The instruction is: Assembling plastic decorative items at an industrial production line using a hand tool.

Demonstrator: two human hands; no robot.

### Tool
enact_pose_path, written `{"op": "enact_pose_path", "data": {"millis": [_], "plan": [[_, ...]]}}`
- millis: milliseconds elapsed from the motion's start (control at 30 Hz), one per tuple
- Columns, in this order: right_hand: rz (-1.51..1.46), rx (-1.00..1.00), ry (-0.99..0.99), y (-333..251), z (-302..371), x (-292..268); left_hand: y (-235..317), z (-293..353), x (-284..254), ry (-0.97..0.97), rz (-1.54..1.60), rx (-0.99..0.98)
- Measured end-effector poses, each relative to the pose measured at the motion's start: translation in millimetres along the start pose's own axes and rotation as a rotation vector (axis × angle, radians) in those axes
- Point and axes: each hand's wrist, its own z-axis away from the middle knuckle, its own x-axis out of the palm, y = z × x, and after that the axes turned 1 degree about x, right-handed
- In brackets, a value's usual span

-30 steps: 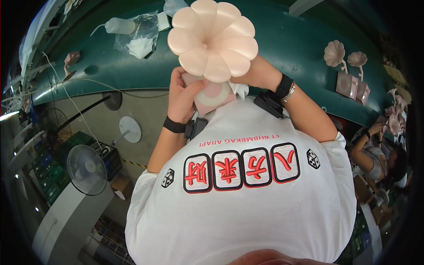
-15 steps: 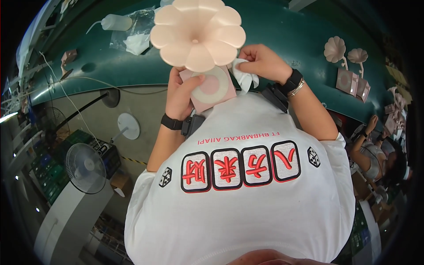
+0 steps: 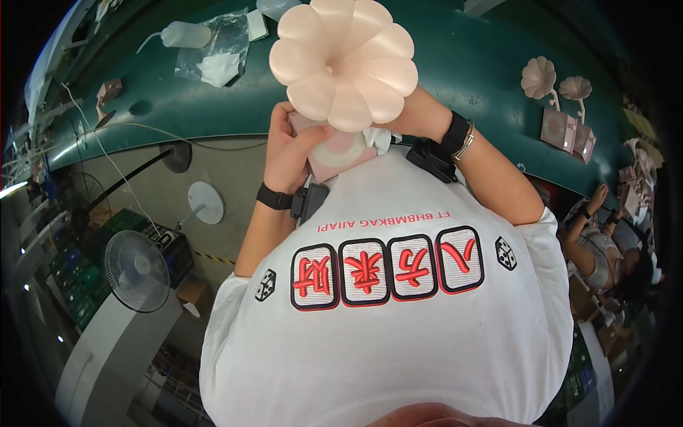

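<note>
Close to my chest is a pink gramophone-shaped piece with a large petalled horn (image 3: 343, 67) over a square base (image 3: 329, 158) that has a pale ring on its face. My left hand (image 3: 287, 158) is closed around the left side of the base, thumb on the ringed face. Behind the horn's lower right edge, my right hand (image 3: 421, 117) is at the base's right side with a white cloth (image 3: 379, 140). The horn hides most of its fingers, while a bit of the cloth sticks out below the petals.
A white squeeze bottle (image 3: 186, 35) and a clear plastic bag (image 3: 235, 35) with a white wad (image 3: 218, 69) lie on the green table (image 3: 469, 64). Two smaller-looking pink gramophones (image 3: 558, 129) stand right. A small pink piece (image 3: 109, 90) is far left. A fan (image 3: 139, 270) stands lower left; another person (image 3: 597, 245) is at right.
The horn has swung right and slightly down as the piece tilts. My right hand has moved left with the white cloth, in behind the horn. My left hand keeps its hold.
</note>
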Motion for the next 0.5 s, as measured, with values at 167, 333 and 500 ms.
{"op": "enact_pose_path", "data": {"millis": [167, 333, 500], "plan": [[0.062, 0.012, -0.041, 12.0, 9.0, -5.3, -14.7, -7.0, -14.5, -0.013, 0.024, 0.026], [0.068, 0.617, -0.471, 34.8, 28.0, -54.1, -12.2, -1.6, -12.4, 0.072, 0.151, 0.039], [0.243, 0.644, -0.174, 37.5, 32.3, -80.6, -9.1, 3.1, -25.5, 0.031, 0.215, -0.052]]}}
